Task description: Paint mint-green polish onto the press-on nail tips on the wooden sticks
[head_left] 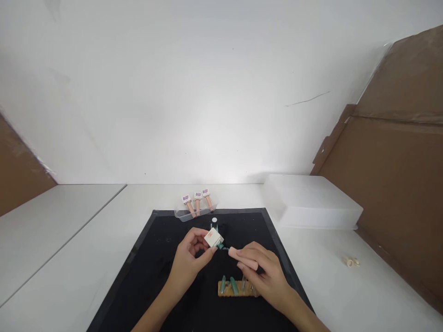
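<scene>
Over a black mat (148, 276) on a white surface (380, 295), the left hand (192, 253) gripped a tilted white bottle (213, 237), its neck green. The right hand (261, 269) pinched a pale pink brush cap (243, 258); its green-coated brush (225, 248) was at or near the bottle's mouth, contact unclear. Beyond, a clear tray (178, 215) held three pink-capped bottles (197, 203). Below the right hand, a tan strip (238, 295) carried nail tips (234, 286), some green. Rightward sat a white plastic box (318, 210), its inside hidden.
</scene>
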### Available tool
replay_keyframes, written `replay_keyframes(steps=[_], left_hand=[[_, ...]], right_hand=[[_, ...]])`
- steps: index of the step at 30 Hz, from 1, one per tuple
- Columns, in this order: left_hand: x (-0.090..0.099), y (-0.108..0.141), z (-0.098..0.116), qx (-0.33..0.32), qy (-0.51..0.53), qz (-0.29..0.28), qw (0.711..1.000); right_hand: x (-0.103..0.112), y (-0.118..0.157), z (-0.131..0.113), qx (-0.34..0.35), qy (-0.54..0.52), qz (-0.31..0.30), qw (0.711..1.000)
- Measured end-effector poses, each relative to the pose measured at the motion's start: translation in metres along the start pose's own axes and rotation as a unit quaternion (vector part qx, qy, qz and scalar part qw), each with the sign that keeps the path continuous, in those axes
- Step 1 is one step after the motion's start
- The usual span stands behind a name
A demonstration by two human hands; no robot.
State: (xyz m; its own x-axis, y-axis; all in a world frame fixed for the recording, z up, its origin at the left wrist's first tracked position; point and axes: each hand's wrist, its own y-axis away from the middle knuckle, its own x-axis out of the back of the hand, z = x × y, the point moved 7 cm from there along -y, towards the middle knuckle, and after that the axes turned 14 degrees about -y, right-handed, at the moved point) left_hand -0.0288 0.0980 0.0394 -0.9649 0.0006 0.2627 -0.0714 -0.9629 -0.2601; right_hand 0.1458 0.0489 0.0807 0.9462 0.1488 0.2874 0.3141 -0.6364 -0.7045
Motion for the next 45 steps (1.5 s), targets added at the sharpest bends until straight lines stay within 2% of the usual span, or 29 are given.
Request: replay_keyframes(steps=[7,13,23,27,32,39,42,45], left_hand=[[0.000,0.000,-0.002,0.002,0.010,0.007,1.000],[0.000,0.001,-0.002,0.010,0.013,0.012,1.000],[-0.002,0.003,-0.004,0.009,0.009,0.015,1.000],[-0.002,0.003,-0.005,0.009,0.009,0.011,1.000],[-0.002,0.003,-0.004,0.009,0.008,0.011,1.000],[-0.003,0.003,-0.005,0.014,0.023,0.009,1.000],[-0.003,0.003,-0.005,0.035,0.048,0.011,0.998],[-0.003,0.003,-0.005,0.066,0.080,0.009,0.995]], right_hand=[[-0.003,0.000,-0.004,0.035,0.023,-0.005,0.999],[-0.003,0.000,-0.003,0.016,0.027,0.010,0.999],[0.003,0.004,0.017,-0.115,-0.044,0.083,0.989],[0.000,0.012,0.036,-0.213,-0.132,0.106,0.962],[-0.009,0.021,0.056,-0.337,-0.276,0.139,0.890],[-0.019,0.022,0.060,-0.400,-0.394,0.148,0.814],[-0.014,0.019,0.057,-0.398,-0.403,0.163,0.808],[-0.001,0.017,0.054,-0.364,-0.376,0.179,0.833]])
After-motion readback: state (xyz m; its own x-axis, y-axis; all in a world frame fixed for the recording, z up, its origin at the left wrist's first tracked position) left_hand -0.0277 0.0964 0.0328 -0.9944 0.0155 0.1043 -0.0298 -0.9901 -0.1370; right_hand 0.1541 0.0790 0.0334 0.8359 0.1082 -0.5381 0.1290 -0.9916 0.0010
